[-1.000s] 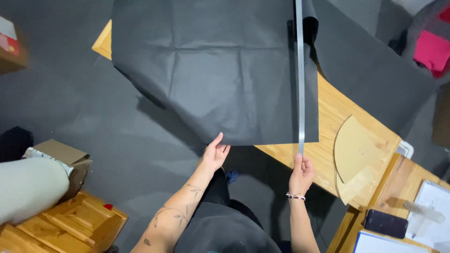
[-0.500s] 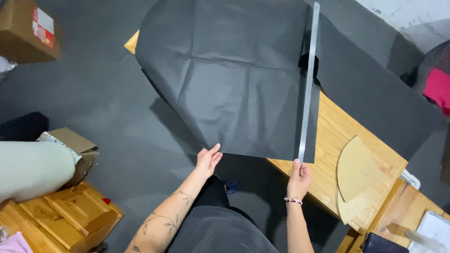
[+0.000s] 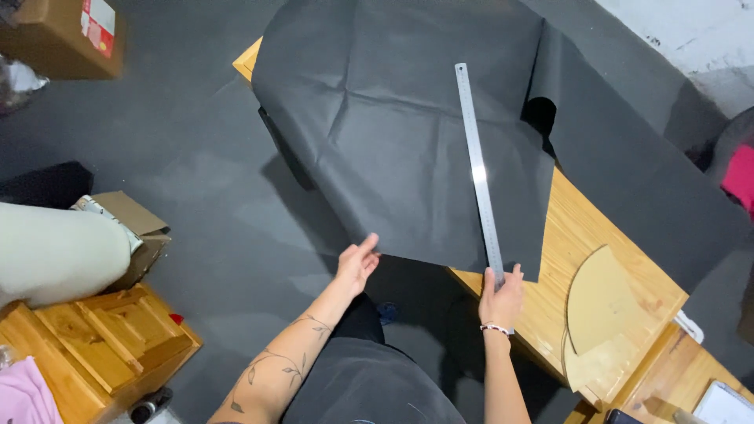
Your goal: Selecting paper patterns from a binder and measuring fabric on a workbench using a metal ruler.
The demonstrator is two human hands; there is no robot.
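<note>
A large sheet of black fabric lies spread over a wooden table, its near edge hanging past the table's side. A long steel ruler rests on the fabric, running from the far side down to the near edge. My right hand grips the ruler's near end at the table edge. My left hand holds the fabric's free near edge, fingers against the cloth, out over the floor.
Tan fan-shaped cardboard templates lie on the table at the right. On the dark floor to the left sit a wooden crate, a small open cardboard box, a pale roll, and a brown carton at top left.
The ruler has swung so its far end tilts left across the fabric. The view shifted, and my left hand stays at the fabric's near edge.
</note>
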